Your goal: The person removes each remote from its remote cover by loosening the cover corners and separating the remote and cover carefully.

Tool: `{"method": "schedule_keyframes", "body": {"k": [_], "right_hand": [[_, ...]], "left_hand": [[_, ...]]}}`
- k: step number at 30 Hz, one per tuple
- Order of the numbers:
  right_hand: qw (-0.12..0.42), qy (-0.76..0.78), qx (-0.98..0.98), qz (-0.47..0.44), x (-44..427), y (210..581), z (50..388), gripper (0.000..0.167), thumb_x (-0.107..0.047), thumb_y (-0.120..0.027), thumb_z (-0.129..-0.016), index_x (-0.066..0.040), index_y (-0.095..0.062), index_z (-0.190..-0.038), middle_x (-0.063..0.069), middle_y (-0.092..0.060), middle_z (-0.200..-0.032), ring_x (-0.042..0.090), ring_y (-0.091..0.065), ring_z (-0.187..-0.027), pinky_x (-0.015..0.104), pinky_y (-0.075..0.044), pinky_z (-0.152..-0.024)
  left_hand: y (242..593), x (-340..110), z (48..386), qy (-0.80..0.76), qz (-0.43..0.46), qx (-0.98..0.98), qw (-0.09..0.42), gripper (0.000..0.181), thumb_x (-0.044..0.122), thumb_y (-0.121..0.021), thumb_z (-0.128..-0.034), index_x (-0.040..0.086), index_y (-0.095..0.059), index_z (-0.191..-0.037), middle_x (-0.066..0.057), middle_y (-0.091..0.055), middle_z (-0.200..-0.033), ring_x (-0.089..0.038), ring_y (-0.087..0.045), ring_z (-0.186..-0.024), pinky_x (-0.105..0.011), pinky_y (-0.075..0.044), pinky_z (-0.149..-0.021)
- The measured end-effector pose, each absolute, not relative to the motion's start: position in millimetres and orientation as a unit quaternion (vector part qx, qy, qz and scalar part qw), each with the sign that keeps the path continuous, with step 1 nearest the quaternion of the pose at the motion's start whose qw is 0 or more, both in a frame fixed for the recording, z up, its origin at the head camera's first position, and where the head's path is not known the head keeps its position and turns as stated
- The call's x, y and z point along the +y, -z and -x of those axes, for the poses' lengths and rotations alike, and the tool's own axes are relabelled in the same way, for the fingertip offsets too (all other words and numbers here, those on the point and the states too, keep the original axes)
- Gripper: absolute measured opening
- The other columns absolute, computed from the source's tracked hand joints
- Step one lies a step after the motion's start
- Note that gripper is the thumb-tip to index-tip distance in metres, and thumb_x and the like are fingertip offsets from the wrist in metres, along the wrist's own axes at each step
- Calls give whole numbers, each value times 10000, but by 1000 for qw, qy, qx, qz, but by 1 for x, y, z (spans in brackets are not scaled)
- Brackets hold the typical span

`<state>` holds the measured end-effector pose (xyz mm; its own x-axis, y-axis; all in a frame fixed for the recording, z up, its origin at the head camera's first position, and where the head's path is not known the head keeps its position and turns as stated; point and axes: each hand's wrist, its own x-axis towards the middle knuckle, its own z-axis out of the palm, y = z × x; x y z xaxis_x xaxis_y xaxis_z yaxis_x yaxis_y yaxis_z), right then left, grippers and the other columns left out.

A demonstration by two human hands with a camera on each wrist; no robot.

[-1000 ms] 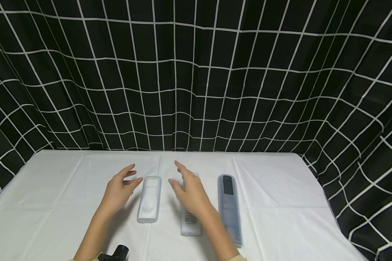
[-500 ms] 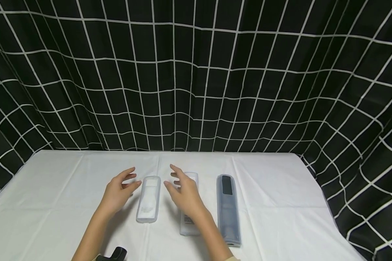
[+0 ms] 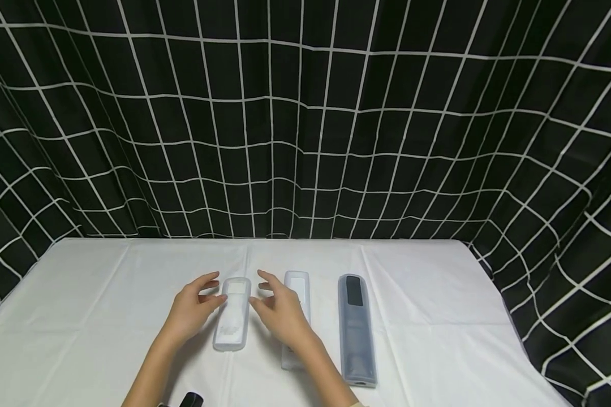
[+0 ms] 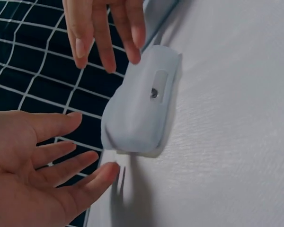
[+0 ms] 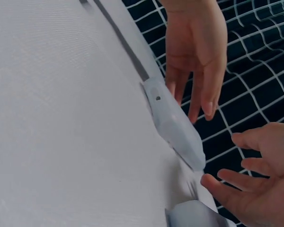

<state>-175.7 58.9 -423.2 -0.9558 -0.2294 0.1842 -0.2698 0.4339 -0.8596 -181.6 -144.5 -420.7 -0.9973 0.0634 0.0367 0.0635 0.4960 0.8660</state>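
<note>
A white remote control (image 3: 231,316) in a translucent cover lies flat, between my two hands. On its left side hovers my left hand (image 3: 190,310), fingers loosely bent, thumb tip at the remote's edge in the head view. My right hand (image 3: 281,314) faces it from the other side with spread, relaxed fingers. In the left wrist view the left hand (image 4: 52,175) shows a gap to the covered remote (image 4: 137,104). The right wrist view shows the right hand (image 5: 260,175) apart from the same remote (image 5: 175,125). Neither hand holds anything.
A second white remote (image 3: 297,288) in a cover lies partly hidden under my right hand and forearm. Farther right is a longer blue-grey covered remote (image 3: 357,333) with a dark window. All lie on a white tablecloth (image 3: 427,316). A black curtain with white grid lines (image 3: 305,124) hangs behind.
Both hands have come closer to the left remote and slightly lower; the right hand moved left, uncovering more of the middle remote's top end. The remotes stay in place.
</note>
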Motion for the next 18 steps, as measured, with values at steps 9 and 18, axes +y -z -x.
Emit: {"method": "schedule_keyframes", "body": {"k": [9, 18], "right_hand": [[2, -537, -832, -137, 56, 430, 175, 575, -56, -740, -951, 66, -526, -1470, 342, -656, -1309, 416, -755, -999, 481, -640, -844], [-26, -560, -819, -121, 47, 436, 173, 595, 21, -768, -892, 134, -536, -1428, 341, -658, -1298, 367, -755, -942, 371, -644, -793]], "left_hand": [[425, -137, 182, 504, 35, -863, -4, 505, 9, -709, -957, -120, -557, -1421, -365, -611, -1367, -489, -691, -1155, -510, -613, -941], [428, -140, 183, 486, 24, -874, -17, 449, 25, -708, -942, -150, -611, -1344, -338, -663, -1292, -473, -688, -1147, -496, -613, -923]]}}
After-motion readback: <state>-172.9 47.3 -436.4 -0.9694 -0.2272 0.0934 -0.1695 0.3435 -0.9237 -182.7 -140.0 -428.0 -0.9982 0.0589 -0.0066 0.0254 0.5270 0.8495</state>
